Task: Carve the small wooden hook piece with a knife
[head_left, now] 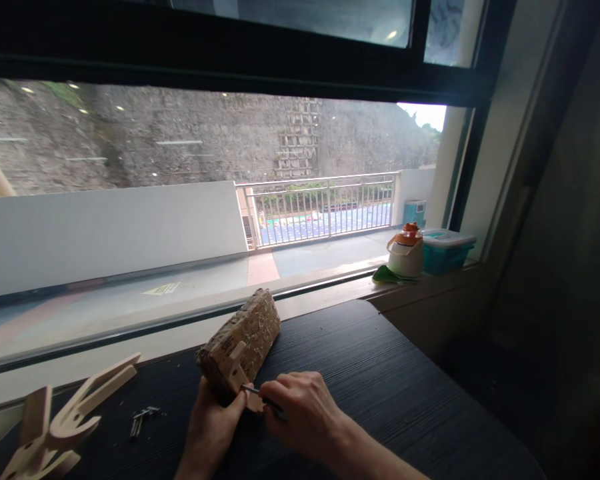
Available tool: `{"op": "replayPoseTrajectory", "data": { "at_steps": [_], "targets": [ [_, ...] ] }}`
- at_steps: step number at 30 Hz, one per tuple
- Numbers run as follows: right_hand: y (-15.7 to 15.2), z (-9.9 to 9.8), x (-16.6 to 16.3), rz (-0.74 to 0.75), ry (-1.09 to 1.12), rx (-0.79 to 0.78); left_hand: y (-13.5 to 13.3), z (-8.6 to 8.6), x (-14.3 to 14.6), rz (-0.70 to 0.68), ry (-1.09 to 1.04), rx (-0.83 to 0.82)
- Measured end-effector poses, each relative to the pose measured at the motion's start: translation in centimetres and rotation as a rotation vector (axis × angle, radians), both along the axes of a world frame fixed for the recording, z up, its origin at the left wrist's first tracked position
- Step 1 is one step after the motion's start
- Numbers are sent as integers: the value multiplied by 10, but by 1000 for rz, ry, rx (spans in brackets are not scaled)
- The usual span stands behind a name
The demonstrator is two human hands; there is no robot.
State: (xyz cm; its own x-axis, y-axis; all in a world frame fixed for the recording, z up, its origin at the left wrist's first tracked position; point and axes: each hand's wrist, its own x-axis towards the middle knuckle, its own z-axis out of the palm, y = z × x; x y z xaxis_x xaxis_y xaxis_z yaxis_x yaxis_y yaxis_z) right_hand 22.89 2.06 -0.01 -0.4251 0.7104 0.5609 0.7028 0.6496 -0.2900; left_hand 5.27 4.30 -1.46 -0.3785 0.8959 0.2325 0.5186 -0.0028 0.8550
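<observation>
A rough brown block lies on the dark table, its surface pitted. A small pale wooden piece rests against the block's near end. My left hand is closed round that near end and steadies the wooden piece. My right hand is closed in a pinch on a thin dark metal tool, whose tip touches the wooden piece.
Pale wooden forked shapes stand at the left front. Several small dark metal bits lie beside them. On the window sill at the right sit a white pot with an orange lid and a teal box.
</observation>
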Motion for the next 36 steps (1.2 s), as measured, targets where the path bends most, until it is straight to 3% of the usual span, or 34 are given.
{"op": "replayPoseTrajectory", "data": {
  "at_steps": [3,5,7,11,13,15,20,24,27,31,33,34,36],
  "targets": [
    [0,-1,-1,24,-62,55,-1,1,1,14,21,-21],
    [-1,-2,-3,14,-31,-7,-2,3,2,22,20,-40],
    [-1,-2,-5,-9,118,-165,-3,4,2,21,18,-31],
    [3,-4,-9,-37,527,-639,-3,1,-1,11,57,0],
    [4,-4,-10,-36,581,-748,-3,-1,-2,13,79,8],
    [3,-3,-9,-53,501,-651,-3,-1,-1,24,77,12],
    [-5,1,-6,-15,-17,-124,-3,3,4,26,57,-26],
    [-9,-1,-7,9,-176,8,-3,3,5,33,61,-62],
    [-7,-4,-11,38,11,-151,-4,1,4,16,77,-64],
    [1,-4,-13,60,538,-738,-6,1,3,10,91,-45],
    [5,-2,-11,83,630,-962,-7,4,5,12,75,-44],
    [5,-1,-10,87,613,-968,-8,5,6,8,61,-39],
    [2,0,-8,59,486,-763,-8,6,8,-4,29,-19]
  ]
}}
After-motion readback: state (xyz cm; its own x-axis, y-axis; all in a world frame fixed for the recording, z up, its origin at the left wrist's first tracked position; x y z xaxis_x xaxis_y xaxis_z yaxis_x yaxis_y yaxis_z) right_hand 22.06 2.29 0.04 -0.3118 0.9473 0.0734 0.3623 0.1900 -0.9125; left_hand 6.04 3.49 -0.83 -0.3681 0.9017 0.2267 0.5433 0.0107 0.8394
